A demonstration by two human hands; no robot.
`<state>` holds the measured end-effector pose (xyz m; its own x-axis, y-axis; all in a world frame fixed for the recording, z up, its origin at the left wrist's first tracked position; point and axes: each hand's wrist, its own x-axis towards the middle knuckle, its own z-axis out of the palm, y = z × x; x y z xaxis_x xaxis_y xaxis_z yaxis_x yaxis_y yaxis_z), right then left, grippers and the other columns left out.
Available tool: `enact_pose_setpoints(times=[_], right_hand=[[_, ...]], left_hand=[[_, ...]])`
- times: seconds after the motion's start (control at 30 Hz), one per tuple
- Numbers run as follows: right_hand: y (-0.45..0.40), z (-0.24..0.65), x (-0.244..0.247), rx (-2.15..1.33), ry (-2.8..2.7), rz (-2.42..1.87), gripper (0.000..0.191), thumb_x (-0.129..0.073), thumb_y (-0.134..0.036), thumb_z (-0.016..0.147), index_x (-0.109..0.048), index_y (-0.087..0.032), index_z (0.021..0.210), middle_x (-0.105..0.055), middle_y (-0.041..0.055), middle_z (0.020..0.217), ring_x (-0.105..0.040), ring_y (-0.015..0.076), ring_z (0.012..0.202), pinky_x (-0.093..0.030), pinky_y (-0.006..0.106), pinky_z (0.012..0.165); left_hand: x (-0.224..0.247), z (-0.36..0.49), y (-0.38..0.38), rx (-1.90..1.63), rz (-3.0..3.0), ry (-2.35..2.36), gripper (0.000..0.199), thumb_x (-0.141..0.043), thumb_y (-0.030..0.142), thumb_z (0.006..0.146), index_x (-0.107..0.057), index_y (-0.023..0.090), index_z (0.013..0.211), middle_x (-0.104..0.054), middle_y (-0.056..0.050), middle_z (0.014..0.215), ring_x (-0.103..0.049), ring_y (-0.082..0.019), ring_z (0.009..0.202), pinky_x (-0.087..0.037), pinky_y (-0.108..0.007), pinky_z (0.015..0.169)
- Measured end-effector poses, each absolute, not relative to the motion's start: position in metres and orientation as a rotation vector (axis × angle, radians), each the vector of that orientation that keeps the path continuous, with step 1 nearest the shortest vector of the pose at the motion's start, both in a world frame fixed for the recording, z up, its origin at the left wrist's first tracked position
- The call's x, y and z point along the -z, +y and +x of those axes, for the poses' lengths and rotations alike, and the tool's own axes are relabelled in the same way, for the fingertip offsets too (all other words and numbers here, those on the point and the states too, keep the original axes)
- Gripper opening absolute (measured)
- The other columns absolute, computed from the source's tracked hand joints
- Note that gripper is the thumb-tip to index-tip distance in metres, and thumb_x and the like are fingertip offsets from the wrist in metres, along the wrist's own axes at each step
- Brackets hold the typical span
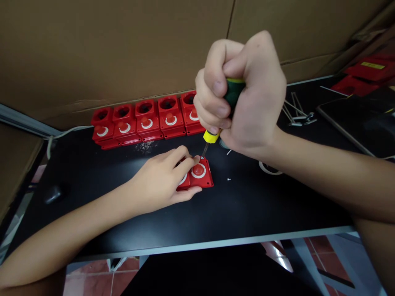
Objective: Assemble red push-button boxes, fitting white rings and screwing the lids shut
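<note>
My right hand (247,94) is wrapped in a fist around the green and yellow handle of a screwdriver (211,137). Its shaft slants down, and the tip meets a small screw (202,158) at the far corner of a red push-button box (207,182). A round red button (198,169) with a white ring sits on the box's top. My left hand (163,176) steadies the box from the left, fingers over the top and thumb along the near side, covering its left part. Another loose screw (228,179) lies on the black table (191,222), right of the box.
Several red button boxes (149,119) stand in a row along the cardboard wall (123,49). White cable ties or wires (298,111) lie at the right, with a white ring (269,168) nearer. More red parts (364,76) are at the far right. A dark object (53,194) is at the left.
</note>
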<state>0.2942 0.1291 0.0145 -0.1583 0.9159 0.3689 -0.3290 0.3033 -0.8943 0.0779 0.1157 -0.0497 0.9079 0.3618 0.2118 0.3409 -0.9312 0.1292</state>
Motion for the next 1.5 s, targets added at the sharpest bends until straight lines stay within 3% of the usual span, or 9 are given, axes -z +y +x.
enact_pose_setpoints(times=[0.1, 0.23, 0.47, 0.67, 0.8, 1.03, 1.2, 1.33, 1.5], right_hand=[[0.129, 0.299, -0.017, -1.232, -1.531, -0.548, 0.037, -0.027, -0.008, 0.105, -0.041, -0.019, 0.072, -0.041, -0.0025, 0.059, -0.036, 0.0098, 0.047, -0.032, 0.027, 0.046], [0.127, 0.315, -0.026, -1.091, -1.944, -0.506, 0.033, -0.040, -0.028, 0.116, -0.052, -0.015, 0.088, -0.056, -0.0003, 0.086, -0.057, 0.0064, 0.072, -0.045, 0.024, 0.066], [0.119, 0.333, -0.042, -0.545, -2.423, -0.656, 0.038, -0.032, -0.033, 0.121, -0.058, -0.015, 0.101, -0.056, -0.0013, 0.095, -0.043, 0.0048, 0.084, -0.038, 0.021, 0.086], [0.116, 0.326, -0.041, -0.150, -2.470, -0.989, 0.051, -0.027, -0.052, 0.119, -0.050, -0.017, 0.090, -0.058, 0.0004, 0.090, -0.039, 0.0076, 0.073, -0.027, 0.027, 0.067], [0.109, 0.329, -0.047, 0.127, -2.476, -1.237, 0.055, -0.027, -0.057, 0.118, -0.061, -0.019, 0.097, -0.054, 0.0016, 0.074, -0.037, 0.0097, 0.062, -0.017, 0.031, 0.063], [0.111, 0.343, -0.049, -0.063, -2.432, -1.132, 0.043, -0.052, -0.058, 0.111, -0.065, -0.020, 0.096, -0.047, 0.0008, 0.067, -0.047, 0.0088, 0.067, -0.030, 0.025, 0.063], [0.113, 0.344, -0.050, -0.241, -2.395, -0.944, 0.024, -0.061, -0.044, 0.108, -0.066, -0.021, 0.101, -0.054, -0.0005, 0.082, -0.028, 0.0075, 0.064, -0.024, 0.029, 0.060], [0.105, 0.349, -0.058, -0.274, -2.542, -0.990, 0.026, -0.050, -0.035, 0.111, -0.066, -0.022, 0.127, -0.066, 0.0000, 0.105, -0.038, 0.0078, 0.070, -0.024, 0.031, 0.061], [0.097, 0.357, -0.065, -0.319, -2.617, -0.906, 0.023, -0.049, -0.029, 0.112, -0.070, -0.025, 0.118, -0.067, -0.0031, 0.110, -0.048, 0.0065, 0.082, -0.032, 0.027, 0.066]], left_hand=[[0.051, 0.078, 0.116, -0.390, 2.982, 0.540, 0.042, -0.062, 0.047, 0.116, -0.063, 0.009, 0.136, -0.071, -0.014, 0.120, -0.077, -0.029, 0.099, -0.071, -0.043, 0.086], [0.055, 0.078, 0.117, -0.425, 2.987, 0.544, 0.042, -0.059, 0.050, 0.117, -0.064, 0.011, 0.131, -0.072, -0.015, 0.121, -0.078, -0.030, 0.099, -0.071, -0.044, 0.085], [0.056, 0.077, 0.116, -0.447, 3.004, 0.568, 0.038, -0.060, 0.050, 0.115, -0.064, 0.014, 0.126, -0.073, -0.016, 0.120, -0.078, -0.030, 0.098, -0.071, -0.044, 0.085], [0.057, 0.076, 0.116, -0.454, 3.011, 0.572, 0.037, -0.063, 0.048, 0.113, -0.064, 0.014, 0.128, -0.073, -0.015, 0.119, -0.078, -0.029, 0.094, -0.072, -0.044, 0.082], [0.057, 0.076, 0.116, -0.453, 2.976, 0.570, 0.033, -0.069, 0.045, 0.110, -0.064, 0.015, 0.124, -0.073, -0.015, 0.120, -0.079, -0.031, 0.098, -0.072, -0.046, 0.083], [0.054, 0.077, 0.116, -0.453, 2.959, 0.562, 0.035, -0.071, 0.041, 0.109, -0.064, 0.013, 0.127, -0.073, -0.014, 0.117, -0.080, -0.032, 0.097, -0.072, -0.046, 0.082], [0.051, 0.077, 0.116, -0.457, 2.996, 0.540, 0.036, -0.069, 0.041, 0.110, -0.062, 0.011, 0.129, -0.073, -0.014, 0.115, -0.079, -0.031, 0.094, -0.072, -0.045, 0.081], [0.051, 0.077, 0.115, -0.446, 3.005, 0.557, 0.034, -0.067, 0.042, 0.111, -0.062, 0.013, 0.128, -0.073, -0.013, 0.114, -0.078, -0.029, 0.092, -0.071, -0.042, 0.082], [0.053, 0.078, 0.115, -0.441, 3.000, 0.554, 0.036, -0.066, 0.045, 0.112, -0.063, 0.013, 0.128, -0.072, -0.012, 0.114, -0.078, -0.029, 0.094, -0.071, -0.041, 0.084]])
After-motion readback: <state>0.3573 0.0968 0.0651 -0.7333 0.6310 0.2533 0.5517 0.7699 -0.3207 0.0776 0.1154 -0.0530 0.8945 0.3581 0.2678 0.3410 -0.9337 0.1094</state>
